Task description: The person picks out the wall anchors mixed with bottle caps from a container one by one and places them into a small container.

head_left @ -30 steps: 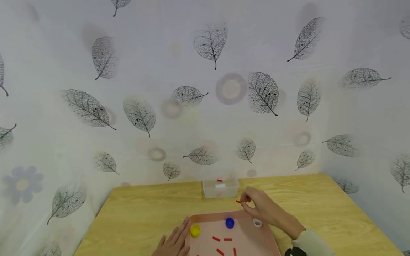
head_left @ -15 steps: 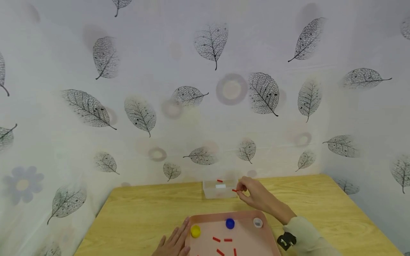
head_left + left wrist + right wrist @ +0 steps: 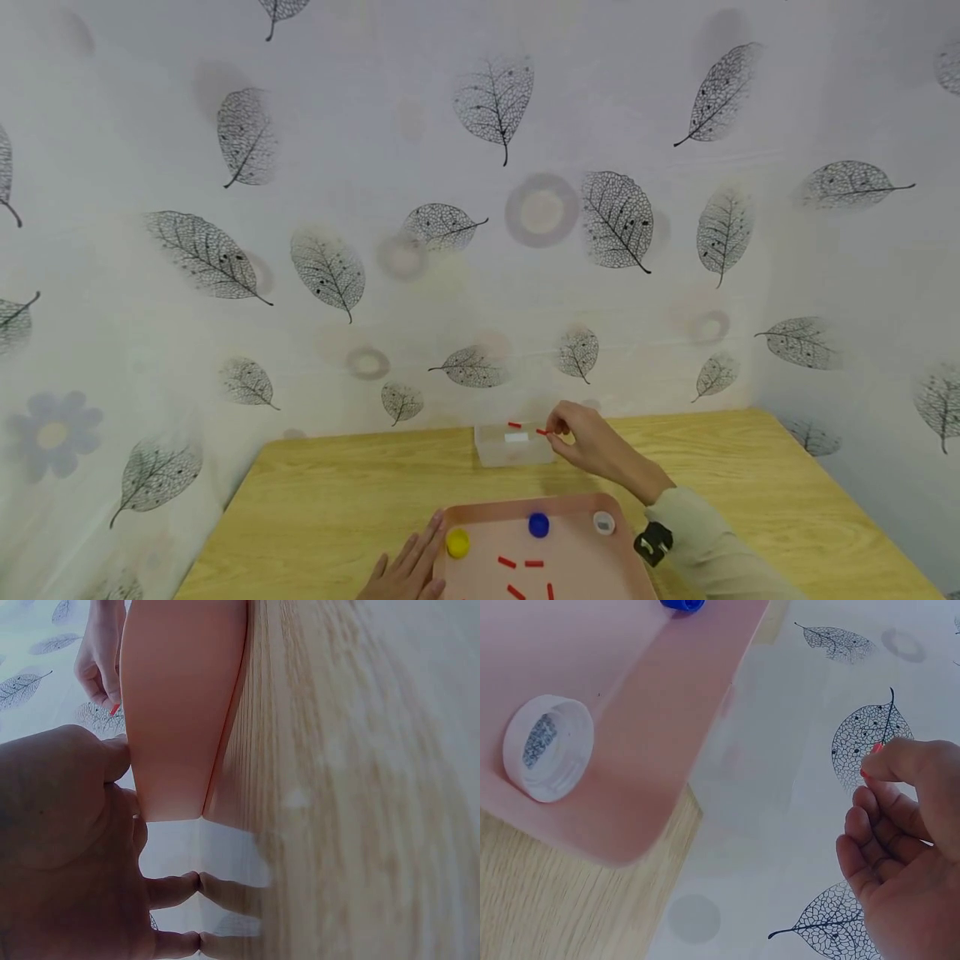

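My right hand pinches a small red stick between thumb and fingertips at the right rim of a clear plastic box. In the right wrist view the red stick just peeks out of the pinch. Another red stick shows in the box, near a white label. My left hand lies with fingers extended along the left edge of a pink tray; in the left wrist view its thumb is at the tray wall and its fingertips reach the table.
Inside the tray are a yellow cap, a blue cap, a white cap and several red sticks. The wooden table ends at a leaf-patterned backdrop just behind the box.
My right hand has carried the red stick up and left, from above the tray's back right corner to the box's rim. My left hand has stayed put at the tray.
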The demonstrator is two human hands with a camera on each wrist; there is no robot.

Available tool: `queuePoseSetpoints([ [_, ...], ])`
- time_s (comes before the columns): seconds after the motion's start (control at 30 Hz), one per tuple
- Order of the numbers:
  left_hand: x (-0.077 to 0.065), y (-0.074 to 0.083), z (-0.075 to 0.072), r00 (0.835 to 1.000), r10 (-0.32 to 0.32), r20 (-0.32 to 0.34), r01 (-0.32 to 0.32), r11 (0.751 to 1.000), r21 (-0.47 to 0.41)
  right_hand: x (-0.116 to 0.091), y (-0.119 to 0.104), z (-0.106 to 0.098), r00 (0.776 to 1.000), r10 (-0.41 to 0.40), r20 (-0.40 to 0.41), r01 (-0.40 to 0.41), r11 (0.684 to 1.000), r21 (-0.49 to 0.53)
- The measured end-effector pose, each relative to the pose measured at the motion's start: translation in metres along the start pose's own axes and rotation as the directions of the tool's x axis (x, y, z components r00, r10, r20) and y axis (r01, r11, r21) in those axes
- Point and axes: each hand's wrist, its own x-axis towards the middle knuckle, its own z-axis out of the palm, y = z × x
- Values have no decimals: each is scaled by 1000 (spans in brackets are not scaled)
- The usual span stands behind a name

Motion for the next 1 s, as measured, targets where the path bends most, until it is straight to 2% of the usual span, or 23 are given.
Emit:
queuePoseSetpoints([
  [0.2, 0, 1, -2, 1000, -11, 3, 11, 1000, 1, 8, 4, 5, 1000, -8, -14, 8, 1000, -3],
  [0.47, -1, 1, -1, 1000, 13, -14, -12, 1000, 16, 17, 12, 14, 1000, 5, -18, -5, 1000, 5],
  [0.7, -1, 1, 0, 1000, 11, -15, -10, 1000, 21, 25, 17, 26, 998, 70, 5, -70, 997, 24],
  [1.0, -2, 1, 0, 1000, 15, 5, -15, 1000, 23, 36, 22, 42, 992, 111, 65, -114, 992, 50],
])
